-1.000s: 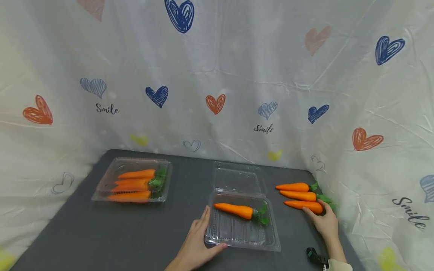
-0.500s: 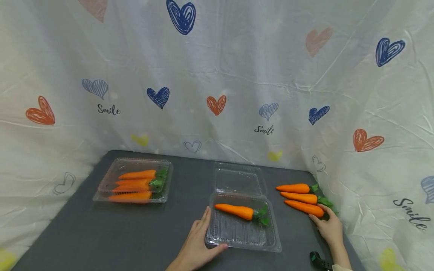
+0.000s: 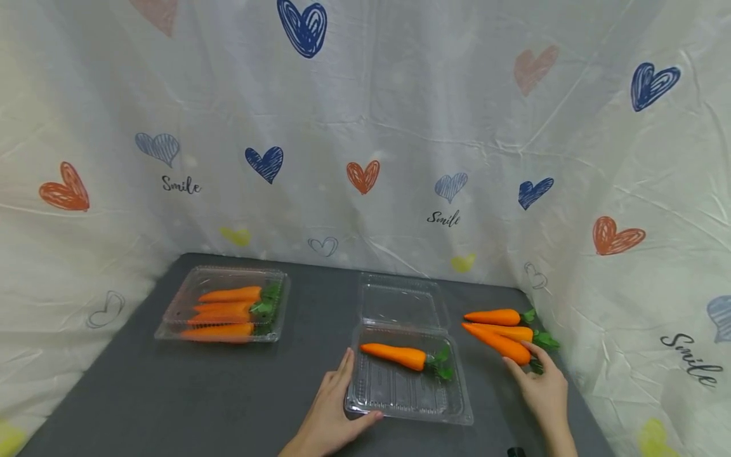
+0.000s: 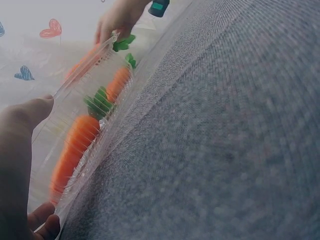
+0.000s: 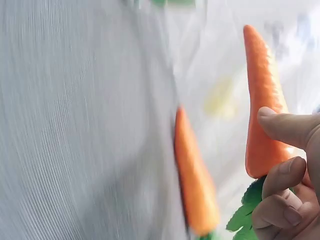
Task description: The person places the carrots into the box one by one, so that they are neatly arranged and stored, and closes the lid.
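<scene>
My right hand [image 3: 542, 384] pinches a carrot [image 3: 498, 343] near its leafy end; in the right wrist view this carrot [image 5: 261, 105] is off the table, thumb across its side. Two more carrots [image 3: 492, 316] lie just behind it on the table. A clear plastic clamshell box [image 3: 400, 403] stands in the middle with its lid folded back. Inside it lies one carrot [image 3: 394, 355], green leaves to the right. My left hand [image 3: 328, 412] rests against the box's left front corner, fingers along the left side and thumb at the front edge.
A closed clear box [image 3: 171, 330] holding several carrots stands at the left of the dark grey table [image 3: 228, 393]. A white curtain [image 3: 365, 127] printed with hearts hangs behind and at both sides. A small black device [image 3: 516, 452] shows at the bottom edge.
The right hand has gripped the nearest carrot and lifted it, shifting it slightly left over the others. The left hand and the open box have stayed in place.
</scene>
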Tool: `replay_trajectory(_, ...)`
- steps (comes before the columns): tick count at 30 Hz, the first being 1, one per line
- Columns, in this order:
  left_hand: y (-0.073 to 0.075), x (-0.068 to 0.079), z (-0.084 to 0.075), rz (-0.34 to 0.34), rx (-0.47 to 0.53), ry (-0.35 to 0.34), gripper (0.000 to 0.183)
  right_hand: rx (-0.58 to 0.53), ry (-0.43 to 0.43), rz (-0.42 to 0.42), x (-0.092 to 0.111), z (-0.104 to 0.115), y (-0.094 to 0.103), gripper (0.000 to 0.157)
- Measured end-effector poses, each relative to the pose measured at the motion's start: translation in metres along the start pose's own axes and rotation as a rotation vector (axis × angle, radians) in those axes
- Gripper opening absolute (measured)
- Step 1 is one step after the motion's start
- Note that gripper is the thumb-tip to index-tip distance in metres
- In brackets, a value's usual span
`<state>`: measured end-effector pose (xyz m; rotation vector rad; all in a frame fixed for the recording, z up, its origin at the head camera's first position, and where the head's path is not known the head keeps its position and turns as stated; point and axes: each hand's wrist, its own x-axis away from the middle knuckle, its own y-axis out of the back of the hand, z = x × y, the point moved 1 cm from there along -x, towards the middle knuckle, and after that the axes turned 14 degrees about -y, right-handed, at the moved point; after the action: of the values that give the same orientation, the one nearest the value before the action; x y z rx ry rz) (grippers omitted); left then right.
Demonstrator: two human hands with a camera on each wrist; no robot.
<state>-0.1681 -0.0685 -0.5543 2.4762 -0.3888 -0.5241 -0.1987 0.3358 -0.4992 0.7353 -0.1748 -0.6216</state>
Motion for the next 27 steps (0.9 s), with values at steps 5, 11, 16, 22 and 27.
replay_trajectory(5,0.000,0.002,0.000,0.000,0.002,-0.010,0.126,-0.088,0.067,0.040,0.037,0.029,-0.019,0.052)
replay_trajectory(11,-0.001,0.000,0.000,-0.017,-0.019,-0.033,0.125,-0.134,0.095,0.183,0.078,0.065,-0.045,0.052)
replay_trajectory(16,-0.002,-0.001,-0.001,-0.035,-0.050,-0.048,0.124,-0.129,0.097,0.282,0.100,0.083,-0.064,0.054)
replay_trajectory(22,-0.003,-0.001,0.000,-0.032,-0.054,-0.054,0.124,-0.065,0.101,0.375,0.116,0.091,-0.083,0.053)
replay_trajectory(27,-0.002,0.000,0.000,-0.039,-0.043,-0.061,0.123,0.046,0.123,0.375,0.120,0.091,-0.088,0.054)
